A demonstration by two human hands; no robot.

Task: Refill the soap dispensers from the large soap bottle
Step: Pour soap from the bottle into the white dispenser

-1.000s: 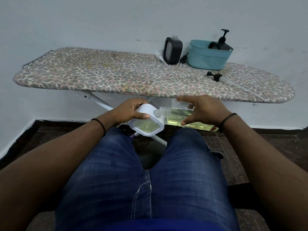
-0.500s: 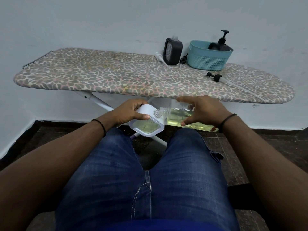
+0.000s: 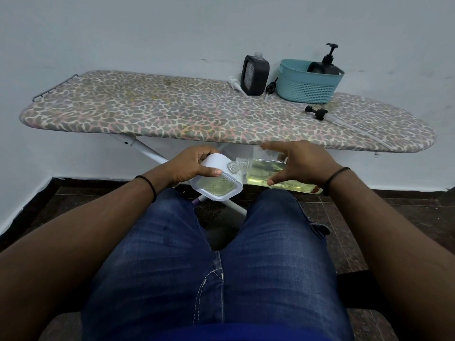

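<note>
My left hand grips a white square soap dispenser above my knees, its clear side showing yellowish soap. My right hand holds the large clear soap bottle, tipped on its side with its threaded neck at the dispenser's opening. Yellow soap lies along the lower part of the bottle. A dark square dispenser without its pump stands on the ironing board. Another black pump dispenser sits in the teal basket.
Loose pump heads with tubes lie on the board: a white one, a black one by the dark dispenser, and a black one at the right. The board's white legs stand behind my hands. My jeans-clad legs fill the foreground.
</note>
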